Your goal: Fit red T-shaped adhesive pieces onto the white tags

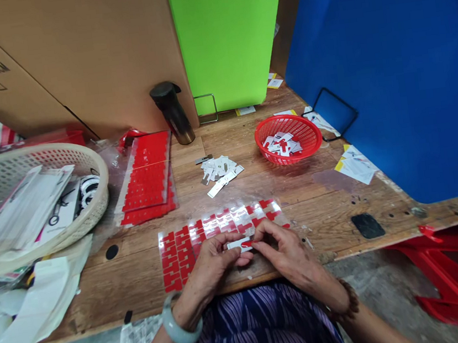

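My left hand [211,264] is closed around a small flat white plate [233,244], thumb on top and fingers beneath. At the plate's right end, my right hand [288,249] pinches a small red sticker [246,244], which touches the plate. Under both hands lies a clear sheet of red stickers [171,259], with bare gaps on its right part. Beyond it is a loose pile of small metal plates [219,168], some with a slot. A red plastic basket [312,138] to the right holds more plates, at least one bearing red.
Further red sticker sheets [145,170] are stacked at the left, beside a dark tumbler [174,114]. A cream basket [101,170] holds packaged items. Green [225,38] and blue panels [394,90] border the wooden table [315,194]. A red stool [437,268] stands at lower right.
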Action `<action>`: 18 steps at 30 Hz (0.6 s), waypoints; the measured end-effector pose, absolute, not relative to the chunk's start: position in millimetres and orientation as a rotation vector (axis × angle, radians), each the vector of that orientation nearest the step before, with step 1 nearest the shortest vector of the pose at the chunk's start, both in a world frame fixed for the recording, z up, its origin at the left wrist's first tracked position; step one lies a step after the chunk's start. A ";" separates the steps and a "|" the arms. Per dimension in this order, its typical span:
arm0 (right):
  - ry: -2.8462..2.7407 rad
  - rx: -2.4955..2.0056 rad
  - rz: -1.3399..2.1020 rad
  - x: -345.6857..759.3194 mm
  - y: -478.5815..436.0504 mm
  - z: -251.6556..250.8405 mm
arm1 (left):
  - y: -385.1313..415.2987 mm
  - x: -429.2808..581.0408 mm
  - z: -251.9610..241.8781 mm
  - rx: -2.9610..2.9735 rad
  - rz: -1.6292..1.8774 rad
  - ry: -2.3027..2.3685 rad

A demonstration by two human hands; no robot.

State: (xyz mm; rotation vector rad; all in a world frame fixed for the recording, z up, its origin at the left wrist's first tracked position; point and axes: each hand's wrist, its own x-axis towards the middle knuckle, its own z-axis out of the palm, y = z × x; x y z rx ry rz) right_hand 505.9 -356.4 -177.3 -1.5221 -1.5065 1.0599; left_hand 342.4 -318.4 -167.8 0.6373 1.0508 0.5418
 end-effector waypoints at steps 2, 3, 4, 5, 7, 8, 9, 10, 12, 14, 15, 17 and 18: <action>-1.510 -1.527 1.060 505.8 -355.9 -176.0 | -318.2 342.5 -167.7 0.634 0.544 1.048; -1.511 -1.533 1.061 505.7 -355.7 -175.2 | -318.1 342.4 -167.6 0.633 0.545 1.046; -1.511 -1.540 1.061 505.5 -355.6 -174.6 | -318.0 342.3 -167.4 0.633 0.545 1.044; -1.509 -1.544 1.062 505.3 -355.6 -174.2 | -317.9 342.3 -167.2 0.633 0.545 1.042; -1.503 -1.535 1.067 505.0 -355.9 -174.5 | -317.6 342.2 -166.6 0.636 0.542 1.041; -1.499 -1.526 1.070 505.0 -356.2 -175.1 | -317.5 342.3 -166.3 0.635 0.538 1.042; -1.497 -1.517 1.073 504.9 -356.5 -175.9 | -317.4 342.3 -166.0 0.631 0.534 1.043; -1.495 -1.509 1.074 504.9 -356.7 -176.8 | -317.3 342.4 -165.7 0.626 0.530 1.044; -1.492 -1.505 1.069 505.0 -357.0 -178.3 | -317.3 342.1 -165.6 0.619 0.523 1.046; -1.494 -1.509 1.067 505.2 -357.0 -178.7 | -317.4 341.4 -166.2 0.619 0.521 1.048; -1.495 -1.507 1.067 505.2 -357.1 -178.6 | -317.4 340.8 -166.9 0.622 0.520 1.049; -1.496 -1.500 1.074 505.2 -357.2 -178.3 | -317.5 339.8 -169.0 0.633 0.519 1.051; -1.494 -1.497 1.078 505.0 -357.3 -178.4 | -317.5 339.4 -170.3 0.641 0.518 1.051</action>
